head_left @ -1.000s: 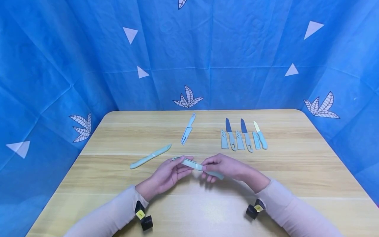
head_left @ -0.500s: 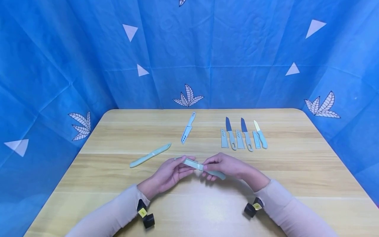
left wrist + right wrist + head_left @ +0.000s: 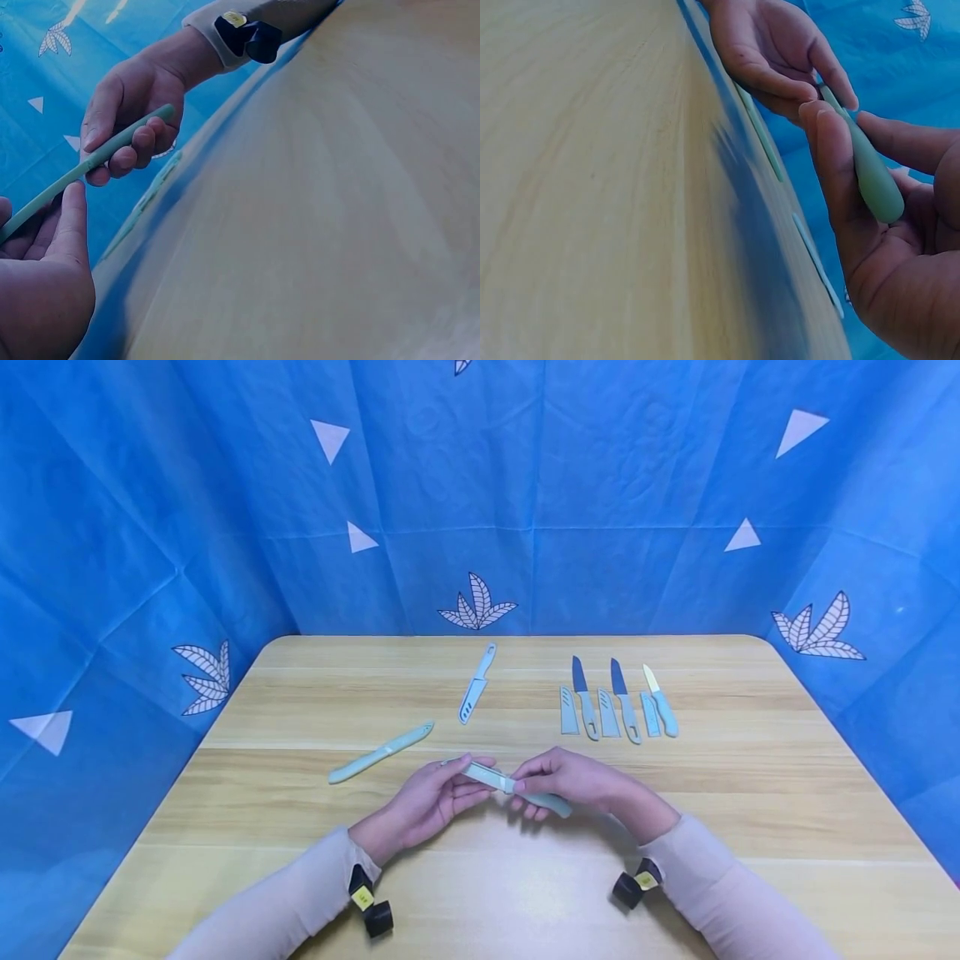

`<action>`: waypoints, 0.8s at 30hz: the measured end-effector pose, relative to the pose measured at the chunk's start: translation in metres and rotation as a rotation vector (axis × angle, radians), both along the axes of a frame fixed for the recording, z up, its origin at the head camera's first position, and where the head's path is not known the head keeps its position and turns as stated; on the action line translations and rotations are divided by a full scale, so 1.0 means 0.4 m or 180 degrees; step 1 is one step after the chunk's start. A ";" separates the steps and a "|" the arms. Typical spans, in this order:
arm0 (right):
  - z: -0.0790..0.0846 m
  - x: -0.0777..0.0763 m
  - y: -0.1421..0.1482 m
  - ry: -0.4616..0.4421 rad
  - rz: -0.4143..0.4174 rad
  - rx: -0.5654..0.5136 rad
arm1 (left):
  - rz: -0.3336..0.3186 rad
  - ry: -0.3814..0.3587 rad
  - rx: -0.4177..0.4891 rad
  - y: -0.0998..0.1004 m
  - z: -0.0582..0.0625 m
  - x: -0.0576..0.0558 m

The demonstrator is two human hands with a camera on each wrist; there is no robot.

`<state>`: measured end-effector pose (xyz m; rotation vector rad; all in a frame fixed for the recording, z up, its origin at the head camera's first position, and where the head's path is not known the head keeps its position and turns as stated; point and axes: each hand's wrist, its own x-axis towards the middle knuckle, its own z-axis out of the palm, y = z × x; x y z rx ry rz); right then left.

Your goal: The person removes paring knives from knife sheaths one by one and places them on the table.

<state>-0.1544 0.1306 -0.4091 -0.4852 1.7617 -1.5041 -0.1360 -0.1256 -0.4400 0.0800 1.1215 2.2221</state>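
A pale green knife in its sheath (image 3: 486,775) is held between both hands, above the near middle of the table. My left hand (image 3: 427,800) pinches the sheath end between thumb and fingers, and its palm faces up. At the other end, my right hand (image 3: 581,783) grips the handle (image 3: 553,803), whose butt sticks out below the fingers. In the left wrist view the knife (image 3: 46,189) runs as one slanting line from hand to hand. The right wrist view has the rounded handle (image 3: 876,180) lying along the right fingers, while the left fingertips cover much of the sheath.
Another pale green sheathed knife (image 3: 382,753) lies left on the wooden table (image 3: 300,693). Farther back is a light blue sheathed knife (image 3: 476,687). At right lie two dark-bladed knives, one a dark-bladed knife (image 3: 586,697), and a yellow-bladed knife (image 3: 660,700), each beside a sheath (image 3: 569,714).
The knife has shifted very slightly to the right in the head view. Both hands keep their grip and almost the same place; the things on the table have not moved.
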 end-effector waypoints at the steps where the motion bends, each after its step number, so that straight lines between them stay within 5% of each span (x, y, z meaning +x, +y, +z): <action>1: 0.000 0.000 0.000 0.0000 0.0005 0.0009 | 0.0002 -0.0001 -0.0006 0.000 -0.001 0.000; 24: -0.024 -0.008 0.006 -0.0042 0.0112 -0.0050 | 0.0008 0.0035 -0.0043 0.005 -0.019 0.004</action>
